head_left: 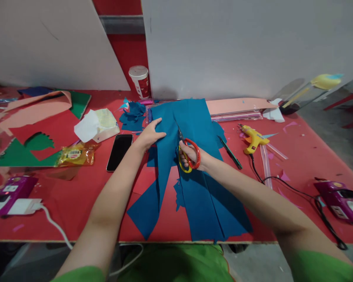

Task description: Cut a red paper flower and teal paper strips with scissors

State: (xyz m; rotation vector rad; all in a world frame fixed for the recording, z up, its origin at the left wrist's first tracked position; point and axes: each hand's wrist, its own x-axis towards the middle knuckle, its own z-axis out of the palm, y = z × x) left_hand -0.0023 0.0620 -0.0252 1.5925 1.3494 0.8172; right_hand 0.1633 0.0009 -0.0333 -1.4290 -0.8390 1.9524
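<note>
A red bench (308,156) fills most of the scene, backed by pale panels on the far side. Across its middle lies the blue sheet (195,123), stretching from near the far edge of the bench towards the near side. It looks partly cut: a split opens from its near side up to the scissors, with a narrow flap hanging to the left of it. Beyond the blade tips the far stretch seems whole apart from a crease or line, so the cut appears well advanced but not through. Nearer lie long blue pieces (201,213); whether they are joined to the sheet cannot be told.

At the left rest a red sheet (66,129) with a shape already cut out of it and a green board (13,154) beneath.

The left grip (148,135) lies on the left edge of the blue sheet, thumb and forefinger spread wide; any fingers underneath are hidden. The right grip (190,152) is closed around the handles of the scissors (198,156), whose blades point far and slightly left into the split; how wide they stand is unclear.

A yellow glue gun (252,138) lies to the right, a phone (119,152) left of the sheet, and crumpled blue offcuts (132,117) beyond the phone. Smallest is a dark pen (231,153) right of the sheet.
</note>
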